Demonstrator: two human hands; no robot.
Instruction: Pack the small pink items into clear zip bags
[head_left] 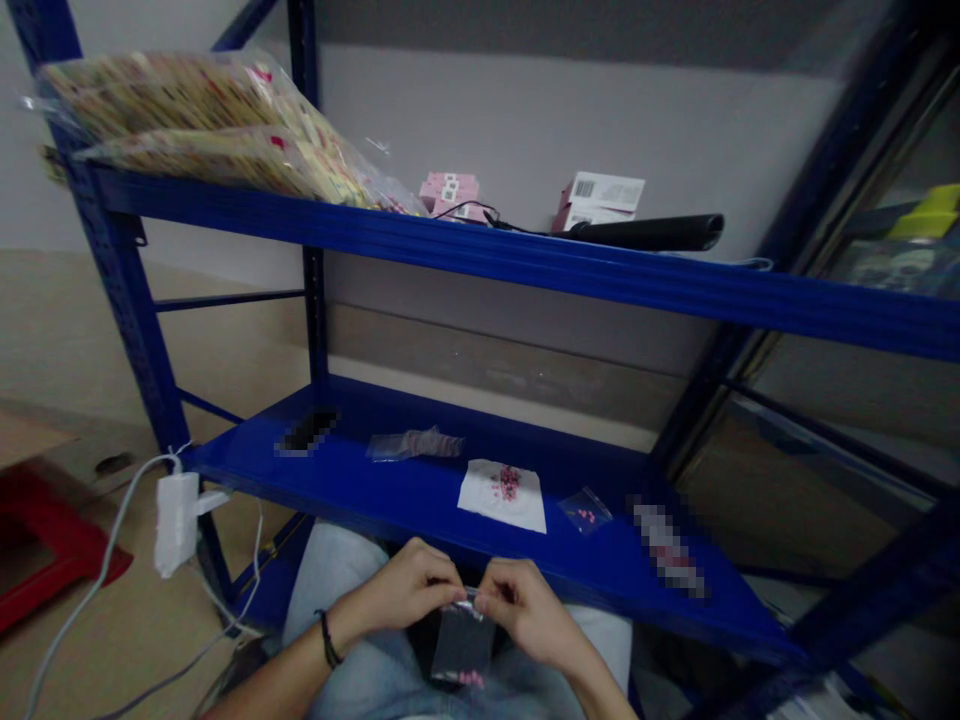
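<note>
My left hand [409,590] and my right hand [525,608] meet over my lap, both pinching the top edge of a small clear plastic bag [461,645]. A few pink bits lie at the bottom of that bag. Just beyond my hands, on the lower blue shelf [390,495], a white paper sheet [504,495] carries a heap of small pink pieces. To its right lies another small clear bag [586,512] with pink pieces inside. A bundle of empty clear bags [415,444] rests left of the paper.
The upper blue shelf [525,265] holds stacked packets in plastic [195,125], pink boxes [450,193], a white box [600,198] and a black tube [652,232]. A white adapter with cables [176,520] hangs at the lower shelf's left corner. A red object [45,540] sits on the floor, left.
</note>
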